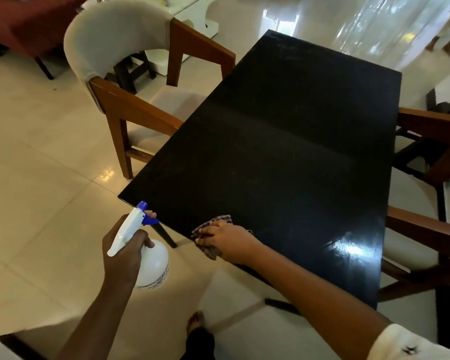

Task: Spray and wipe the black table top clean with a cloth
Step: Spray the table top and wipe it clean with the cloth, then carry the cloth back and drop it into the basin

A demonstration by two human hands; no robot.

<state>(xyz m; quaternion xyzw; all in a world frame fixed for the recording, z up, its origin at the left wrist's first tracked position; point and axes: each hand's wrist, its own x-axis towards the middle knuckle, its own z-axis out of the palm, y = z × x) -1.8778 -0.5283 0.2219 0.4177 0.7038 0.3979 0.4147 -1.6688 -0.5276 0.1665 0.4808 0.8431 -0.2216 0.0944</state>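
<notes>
My foot (196, 319) shows on the pale tiled floor (37, 178) at the bottom, blurred and partly cut off. My hands are apart, each busy with its own thing. My left hand (125, 258) is wrapped round the neck of the white spray bottle (153, 261), one finger hooked over the blue trigger. The bottle hangs over the floor just short of the counter's near left corner, tilted. Its round body is low and near me, and its blue nozzle points up and away toward that corner. My fingers hide most of the neck, and the print on the body is too blurred to read.

My right hand (226, 240), a white sleeve (411, 344) behind it, lies fingers down on the checked cloth (220, 219). It presses the cloth on the near left edge of the black counter (296, 157). The hand covers most of the cloth, and one corner droops over the edge.

The counter's long side runs away from me, slanting a little right, with glare on its near right part. A wooden chair (115, 32) with a pale padded back stands at the left side. More chairs (431, 126) on the right are cut off by the frame.
</notes>
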